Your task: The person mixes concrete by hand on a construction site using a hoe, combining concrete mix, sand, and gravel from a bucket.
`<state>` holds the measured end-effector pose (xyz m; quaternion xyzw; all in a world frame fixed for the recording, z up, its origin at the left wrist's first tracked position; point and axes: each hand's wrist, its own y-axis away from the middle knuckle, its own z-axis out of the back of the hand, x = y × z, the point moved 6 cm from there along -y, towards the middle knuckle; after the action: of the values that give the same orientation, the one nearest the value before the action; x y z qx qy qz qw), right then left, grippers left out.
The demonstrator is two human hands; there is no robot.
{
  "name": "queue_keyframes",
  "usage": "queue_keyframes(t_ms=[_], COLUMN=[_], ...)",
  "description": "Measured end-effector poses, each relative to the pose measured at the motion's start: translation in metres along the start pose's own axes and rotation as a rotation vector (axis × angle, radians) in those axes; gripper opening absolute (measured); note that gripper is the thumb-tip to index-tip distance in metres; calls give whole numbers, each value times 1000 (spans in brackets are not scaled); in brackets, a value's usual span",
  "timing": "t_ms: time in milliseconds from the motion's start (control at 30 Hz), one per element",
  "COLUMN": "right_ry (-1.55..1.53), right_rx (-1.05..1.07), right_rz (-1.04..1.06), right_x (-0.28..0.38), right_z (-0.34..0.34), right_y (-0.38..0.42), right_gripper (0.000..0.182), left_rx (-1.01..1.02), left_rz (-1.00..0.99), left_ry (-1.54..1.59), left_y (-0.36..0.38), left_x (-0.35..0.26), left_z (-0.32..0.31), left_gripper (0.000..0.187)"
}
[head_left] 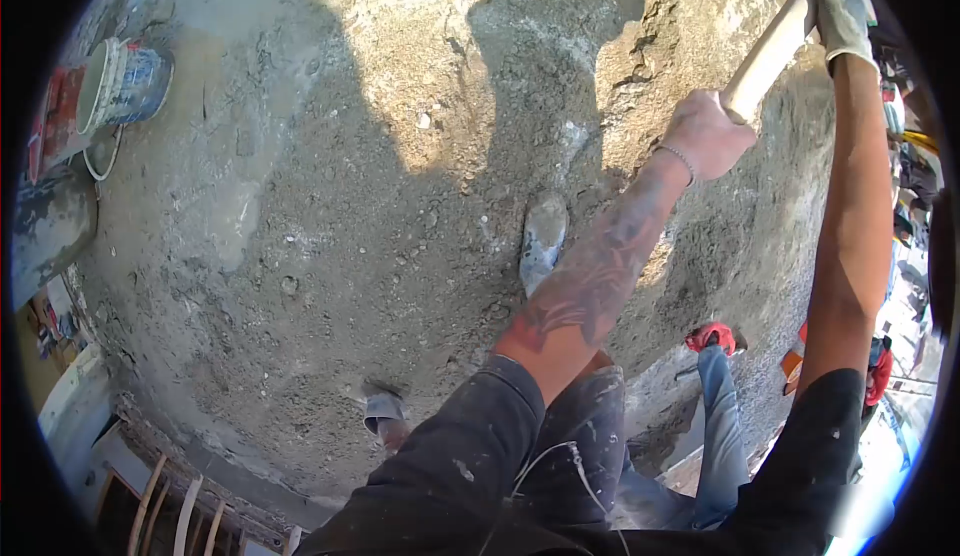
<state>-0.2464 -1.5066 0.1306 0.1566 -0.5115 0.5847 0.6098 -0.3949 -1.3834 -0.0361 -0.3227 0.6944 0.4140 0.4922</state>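
Observation:
A thick pale wooden tool handle [772,51] slants up to the top right. My left hand [710,134], bare with a bracelet at the wrist, is closed round its lower end. Farther up, my right hand [842,16], in a dirty pale glove, grips the same handle. The tool's head is out of view or hidden, so its kind cannot be told. Beneath my arms lies rough grey-brown ground [400,236], partly in shadow. A dusty shoe [545,236] stands on it below my left forearm.
A paint-smeared bucket [135,81] lies tipped at the left beside a red bucket [60,106]. Another person's denim-clad limb [722,406] with a red end [712,336] is at lower right. Wooden strips [190,511] stand at lower left. Mixed objects crowd the right edge.

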Motion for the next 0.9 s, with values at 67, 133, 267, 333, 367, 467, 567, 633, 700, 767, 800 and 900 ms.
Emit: queue_keyframes(t_ms=[67,133,267,333,367,467,567,633,700,767,800,900], right_ry=[-381,-117,312,417,489,394,351,317,122,-40,-259,-238], right_rx=[6,26,262,649,250,614,542,551,407,288,282,317], right_rz=[-453,-538,-780,-977,-1188,-941,-827,-772,-1001,-1050,-1235,-1286], right_x=[-57,-126,-243,-284,-310,-207,-223,-223,-175,-126,-73,-22], right_z=[-10,-27,-97,-145,-151,-162,-165,-168,-176,-182,-198,-227], right_y=[-14,27,249,477,544,509,529,569,598,621,640,714], right_gripper=[33,29,24,33,36,20,16,13,13,14,14,20], left_rx=[6,78,-5,-140,-98,-2,-62,-84,-81,-51,-32,-193], left_rz=[-149,-72,677,1031,962,909,804,810,788,736,736,761], left_ry=[-156,83,425,377,372,327,328,388,377,246,152,-70], left_y=[-75,-87,107,266,302,328,368,415,461,497,521,619], left_x=[8,55,184,266,282,282,267,273,277,293,280,273], left_z=[-31,-45,0,26,51,74,92,106,118,126,139,199], left_gripper=[35,30,14,14,13,12,13,17,16,22,28,38])
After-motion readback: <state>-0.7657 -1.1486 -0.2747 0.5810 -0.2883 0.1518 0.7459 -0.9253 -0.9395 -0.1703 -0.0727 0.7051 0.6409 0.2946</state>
